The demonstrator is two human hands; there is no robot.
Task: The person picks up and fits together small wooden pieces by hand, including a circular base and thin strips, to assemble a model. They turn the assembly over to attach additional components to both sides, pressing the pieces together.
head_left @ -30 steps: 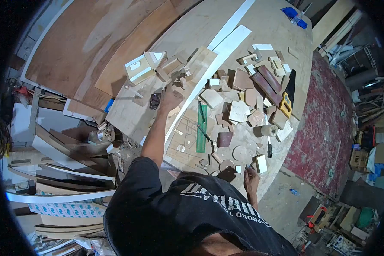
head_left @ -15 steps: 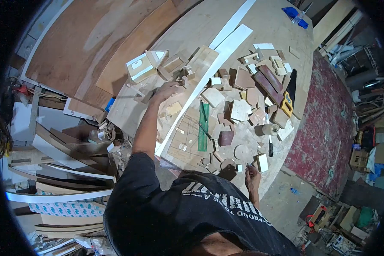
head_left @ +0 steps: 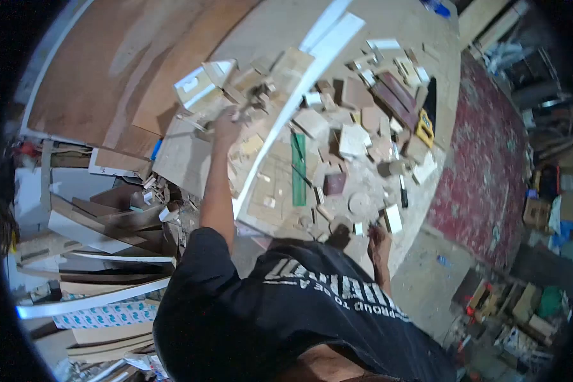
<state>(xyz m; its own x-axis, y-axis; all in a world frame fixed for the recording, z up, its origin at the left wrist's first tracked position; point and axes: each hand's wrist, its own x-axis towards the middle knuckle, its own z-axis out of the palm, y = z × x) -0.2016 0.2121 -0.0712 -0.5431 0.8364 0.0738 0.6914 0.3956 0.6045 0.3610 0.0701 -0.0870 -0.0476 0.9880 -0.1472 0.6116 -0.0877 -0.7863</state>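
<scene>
My left hand (head_left: 226, 126) is over the far left of the workbench, below a cluster of small wood blocks (head_left: 261, 92). A small wooden house-shaped model (head_left: 204, 83) with white panels stands just beyond it. Blur hides the fingers, so I cannot see whether they hold anything. My right hand (head_left: 380, 244) is at the near edge of the bench, fingers drawn together around something too small to make out. Close to it are a white-faced block (head_left: 393, 218) and a small white piece (head_left: 358, 228). A green strip (head_left: 298, 169) lies on a marked board (head_left: 270, 191) between the hands.
Wood offcuts (head_left: 354, 140) are scattered over the bench. A yellow-handled saw (head_left: 425, 129) lies at the right, near dark red blocks (head_left: 395, 99). A long white strip (head_left: 299, 89) crosses the bench. Curved panels (head_left: 108, 293) are stacked at the left; a red board (head_left: 477, 165) is beyond the right edge.
The view has shifted, so the bench sits higher and further left. My left hand has drawn back a little from the small blocks. My right hand stays by the white-faced block.
</scene>
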